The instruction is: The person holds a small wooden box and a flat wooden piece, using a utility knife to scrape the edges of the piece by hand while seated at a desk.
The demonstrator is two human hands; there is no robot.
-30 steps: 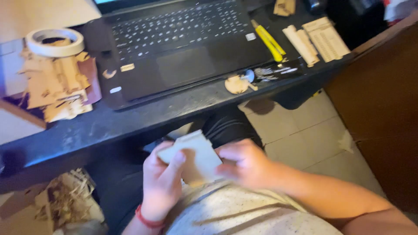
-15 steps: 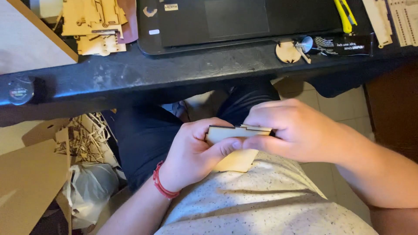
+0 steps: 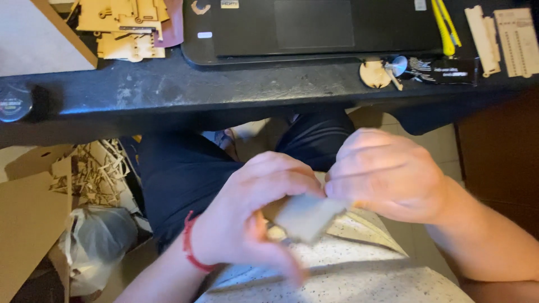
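Thin, pale, matt sheet [image 3: 306,216], blurred and possibly light wood or card, is held between a left hand [image 3: 252,224] and a right hand [image 3: 387,174] over a speckled cloth shirt [image 3: 359,280].

A black desk top [image 3: 224,90] is seen with a worn, dusty sheen. Matt black plastic is shown on the laptop [image 3: 314,28]. Raw, unvarnished cut plywood pieces [image 3: 126,28] lie beside it, with a glossy yellow plastic tool [image 3: 446,25]. A red cord bracelet [image 3: 191,249], dull brown cardboard [image 3: 28,224] and a crinkled, shiny plastic bag [image 3: 95,241] are visible below.
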